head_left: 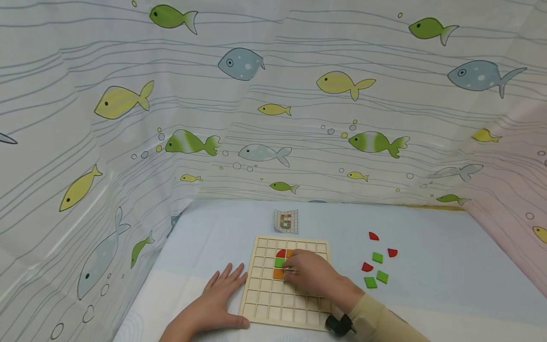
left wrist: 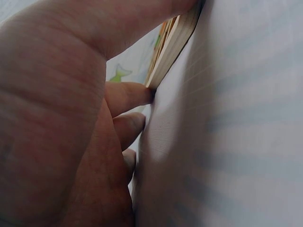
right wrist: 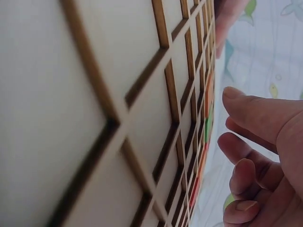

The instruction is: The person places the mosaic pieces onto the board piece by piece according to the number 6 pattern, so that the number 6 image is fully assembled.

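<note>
A wooden grid board (head_left: 260,299) lies on the table. Set in its squares are a red quarter-round piece (head_left: 280,253), an orange piece (head_left: 289,253), a green square (head_left: 279,262) and another orange piece (head_left: 278,273). My right hand (head_left: 312,271) hovers over these pieces and hides part of the grid. Its thumb and bent fingers (right wrist: 241,146) stand off the board in the right wrist view, with nothing seen between them. My left hand (head_left: 220,301) rests spread on the table, thumb and fingers touching the board's left edge.
To the right of the board lie loose red quarter-round pieces (head_left: 392,252) and green squares (head_left: 370,282). A small printed pattern card (head_left: 286,222) lies behind the board. A fish-print curtain (head_left: 299,133) surrounds the table. A black device (head_left: 339,325) sits at my right wrist.
</note>
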Available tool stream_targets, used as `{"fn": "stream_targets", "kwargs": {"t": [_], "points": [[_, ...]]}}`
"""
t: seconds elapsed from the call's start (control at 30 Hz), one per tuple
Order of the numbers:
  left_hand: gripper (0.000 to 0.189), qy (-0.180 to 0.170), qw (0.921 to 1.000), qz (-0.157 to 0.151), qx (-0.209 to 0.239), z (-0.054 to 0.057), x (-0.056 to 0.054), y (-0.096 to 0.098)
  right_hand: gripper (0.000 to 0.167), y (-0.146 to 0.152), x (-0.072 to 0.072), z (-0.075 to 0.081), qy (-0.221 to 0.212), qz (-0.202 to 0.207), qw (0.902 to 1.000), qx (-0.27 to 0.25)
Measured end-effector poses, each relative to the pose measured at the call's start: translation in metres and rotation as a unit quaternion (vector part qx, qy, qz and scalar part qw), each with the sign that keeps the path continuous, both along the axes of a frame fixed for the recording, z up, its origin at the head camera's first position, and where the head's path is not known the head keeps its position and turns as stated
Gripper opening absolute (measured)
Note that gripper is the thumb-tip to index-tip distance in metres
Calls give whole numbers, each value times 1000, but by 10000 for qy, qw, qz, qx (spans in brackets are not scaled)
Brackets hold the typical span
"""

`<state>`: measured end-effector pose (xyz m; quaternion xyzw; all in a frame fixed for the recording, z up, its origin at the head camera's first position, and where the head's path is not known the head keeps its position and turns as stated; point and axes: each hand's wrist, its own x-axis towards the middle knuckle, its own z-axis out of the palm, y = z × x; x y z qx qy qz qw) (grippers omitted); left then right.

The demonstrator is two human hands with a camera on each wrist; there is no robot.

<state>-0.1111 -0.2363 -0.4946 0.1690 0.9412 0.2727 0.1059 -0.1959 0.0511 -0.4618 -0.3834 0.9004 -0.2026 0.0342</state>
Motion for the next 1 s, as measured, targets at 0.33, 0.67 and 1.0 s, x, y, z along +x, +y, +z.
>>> {"fn": "stream_targets", "kwargs": {"t": [0.33, 0.67, 1.0], "points": [[113, 3, 10000, 28, -34, -1, 0, 1, 32, 26, -1, -3, -293, -489, 9983, 145], [113, 17, 10000, 39, -13, -1, 1, 1, 33, 59, 6, -4, -383, -901, 9951, -163], [114, -38, 10000, 74, -55, 1, 0, 2, 29, 93, 14, -8, -341, -1405, 9890, -323]]}}
